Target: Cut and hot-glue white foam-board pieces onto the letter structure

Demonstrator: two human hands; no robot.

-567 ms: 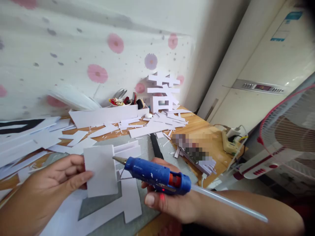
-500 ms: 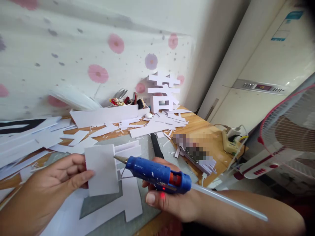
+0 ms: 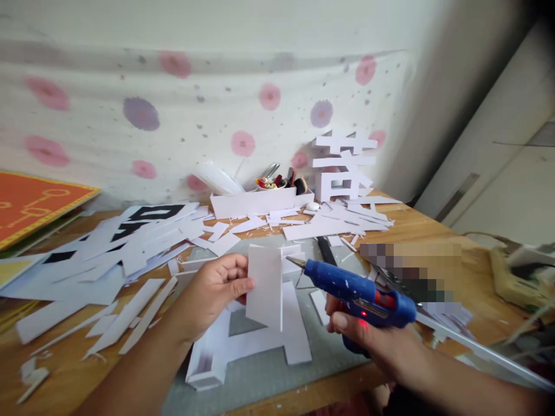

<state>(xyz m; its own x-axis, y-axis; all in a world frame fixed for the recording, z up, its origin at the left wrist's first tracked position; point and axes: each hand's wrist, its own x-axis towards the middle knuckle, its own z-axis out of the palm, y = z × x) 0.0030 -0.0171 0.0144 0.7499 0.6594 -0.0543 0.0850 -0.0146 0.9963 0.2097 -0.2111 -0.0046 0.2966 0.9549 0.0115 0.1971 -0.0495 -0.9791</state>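
Shows at far left a flat orange board (image 3: 39,211) with a yellow border, then loose white paper sheets (image 3: 99,289) bearing bold black shapes and, nearer, slim white strips (image 3: 125,318) scattered on a wooden table (image 3: 65,375). Pinches by its left edge, between thumb and bent fingers of the left hand (image 3: 229,283), a thin white rectangular panel (image 3: 263,289), upright above a grey cutting mat (image 3: 329,346) and a branching white cut-out (image 3: 297,323). Displays beyond it a long white box (image 3: 247,204) and, farther right, a blocky white built-up character (image 3: 342,162). Grips in the right hand (image 3: 379,341), with fingers wrapped firmly round, a blue plastic glue gun (image 3: 347,283) with a lit red lamp, aimed left, the metal nozzle (image 3: 296,262) close beside the panel's right edge; cannot tell whether touching. Includes at far right a cream power strip (image 3: 515,280).
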